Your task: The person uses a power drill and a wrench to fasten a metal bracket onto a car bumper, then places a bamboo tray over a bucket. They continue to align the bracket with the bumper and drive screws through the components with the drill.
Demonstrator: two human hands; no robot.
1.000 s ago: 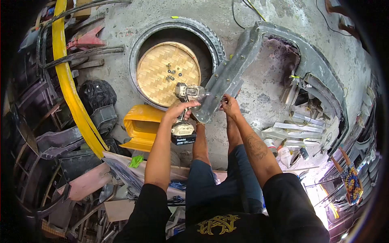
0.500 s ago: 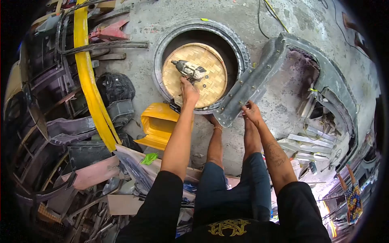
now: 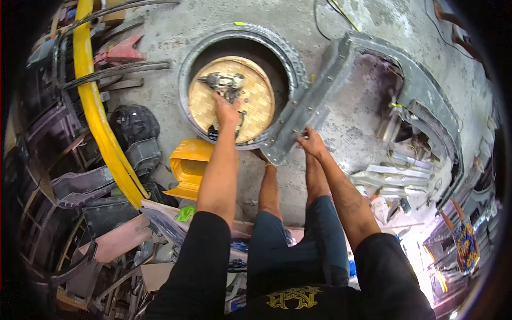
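Observation:
My left hand (image 3: 228, 112) reaches over a round woven bamboo tray (image 3: 260, 106) set on a tire (image 3: 189, 69). Its fingers are closed at the handle of a cordless drill (image 3: 226, 80), whose nose points left. A few small dark pieces lie on the tray beside the drill. My right hand (image 3: 313, 143) is pinched at the lower edge of a long grey molded panel (image 3: 304, 109) studded with screws; what the fingertips hold, if anything, is too small to make out. The panel's near end overlaps the tire's rim, above my legs.
A yellow molded part (image 3: 186, 168) lies left of my legs, near a black plastic bag (image 3: 133, 126). Long yellow strip (image 3: 106, 112) and piled scrap panels fill the left side. Metal strips (image 3: 397, 176) lie on the right floor. Another person (image 3: 465, 240) shows at far right.
The view has shifted, moving the scene left. On the tray, the drill has turned more level and sits slightly farther from me. My right hand stays pinched at the panel edge.

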